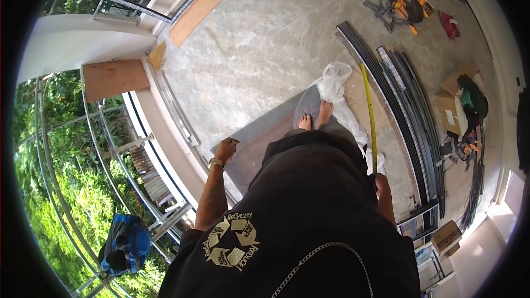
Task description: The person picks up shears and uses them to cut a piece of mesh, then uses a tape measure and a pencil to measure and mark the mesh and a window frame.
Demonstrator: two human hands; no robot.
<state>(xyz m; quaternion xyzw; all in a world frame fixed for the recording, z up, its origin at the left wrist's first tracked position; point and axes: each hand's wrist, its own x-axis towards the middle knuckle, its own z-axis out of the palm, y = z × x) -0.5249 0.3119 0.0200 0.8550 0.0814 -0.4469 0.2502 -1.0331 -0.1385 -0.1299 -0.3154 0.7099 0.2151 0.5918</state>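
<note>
My right hand (382,185), partly hidden by the dark shirt, is closed on a tape measure at my side. Its yellow blade (370,110) runs out forward beside the long dark metal profiles (397,105) on the floor. My left hand (224,149), with a metal-banded watch (216,163) on the wrist, hangs out to the left with curled fingers. A small item seems to be at its fingertips, too small to name. Bare feet (316,116) stand on a dark sheet (259,132), with crumpled clear plastic (335,74) beside them.
Orange-and-black power tools (406,5) lie at the far right. An open cardboard box (450,110) with dark cloth stands along the right wall. On the left are window openings with metal scaffolding (105,149), and a blue bag (126,245) hangs there. A wooden board (199,3) lies at the back.
</note>
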